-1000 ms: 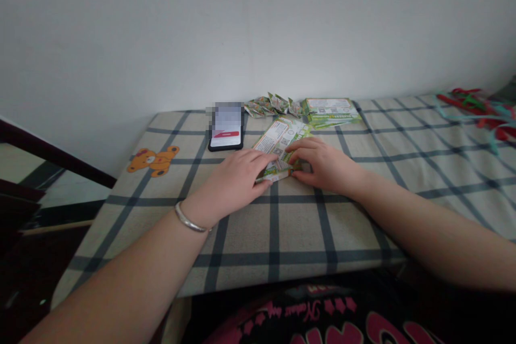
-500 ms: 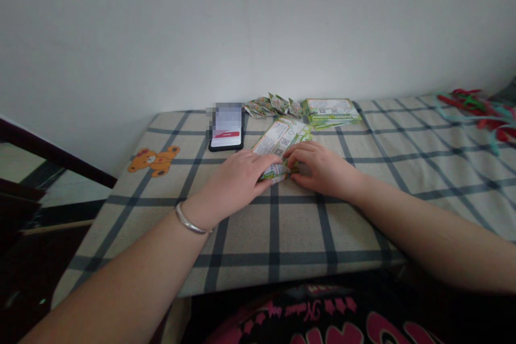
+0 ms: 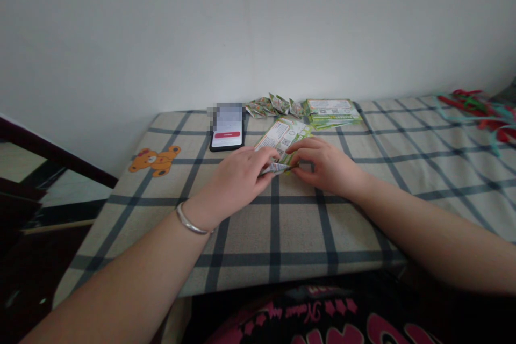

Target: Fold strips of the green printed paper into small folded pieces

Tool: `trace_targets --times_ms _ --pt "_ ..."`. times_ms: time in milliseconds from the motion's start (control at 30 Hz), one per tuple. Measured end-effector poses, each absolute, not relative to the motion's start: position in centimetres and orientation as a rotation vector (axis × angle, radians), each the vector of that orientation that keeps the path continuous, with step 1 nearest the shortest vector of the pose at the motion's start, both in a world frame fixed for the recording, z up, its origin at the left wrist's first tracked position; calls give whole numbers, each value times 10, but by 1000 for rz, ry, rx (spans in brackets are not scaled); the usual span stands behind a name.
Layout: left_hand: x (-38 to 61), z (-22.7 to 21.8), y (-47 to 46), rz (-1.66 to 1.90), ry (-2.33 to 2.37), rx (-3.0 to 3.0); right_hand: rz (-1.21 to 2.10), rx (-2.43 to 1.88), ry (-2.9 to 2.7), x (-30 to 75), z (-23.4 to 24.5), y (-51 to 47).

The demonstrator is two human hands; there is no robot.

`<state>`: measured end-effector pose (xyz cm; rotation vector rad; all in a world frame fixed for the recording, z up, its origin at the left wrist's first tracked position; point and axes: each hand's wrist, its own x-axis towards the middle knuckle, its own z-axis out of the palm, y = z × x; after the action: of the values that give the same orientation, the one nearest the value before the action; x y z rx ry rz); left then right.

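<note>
Between my hands a small piece of printed paper (image 3: 277,167) is pinched, its near edge folded up into a narrow ridge. My left hand (image 3: 242,174) closes on its left end, thumb and fingers together. At the other end, my right hand (image 3: 322,164) grips the paper between thumb and bent fingers. Just beyond lies a flat green-and-white printed sheet (image 3: 282,131) with square codes; whether it is separate from the folded piece, I cannot tell. The fingertips partly cover the paper.
A phone (image 3: 227,137) with a lit screen lies left of the sheet. Several folded paper pieces (image 3: 270,105) and a stack of printed sheets (image 3: 332,110) rest near the wall. Red and teal items (image 3: 479,110) sit far right. A checked cloth (image 3: 250,231) covers the table.
The paper's near edge has been lifted and folded away from me into a ridge. Both hands have shifted slightly, staying on the paper.
</note>
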<state>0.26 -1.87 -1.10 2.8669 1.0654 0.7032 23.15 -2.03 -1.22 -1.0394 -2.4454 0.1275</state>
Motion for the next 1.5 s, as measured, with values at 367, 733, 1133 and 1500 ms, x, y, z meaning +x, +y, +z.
trace_targets --times_ms 367,733,1133,1500 --pt "7 -5 -30 664 1212 3222 -118 -919 -2363 226 -7 -31" --pt "8 -7 -35 759 1264 3029 -155 -933 -2158 224 -11 -30" --pt "9 -12 -33 812 1171 2471 -355 -710 -2217 229 -8 -30" --pt "10 -14 -35 814 1062 2380 -347 -687 -2164 230 -8 -28"
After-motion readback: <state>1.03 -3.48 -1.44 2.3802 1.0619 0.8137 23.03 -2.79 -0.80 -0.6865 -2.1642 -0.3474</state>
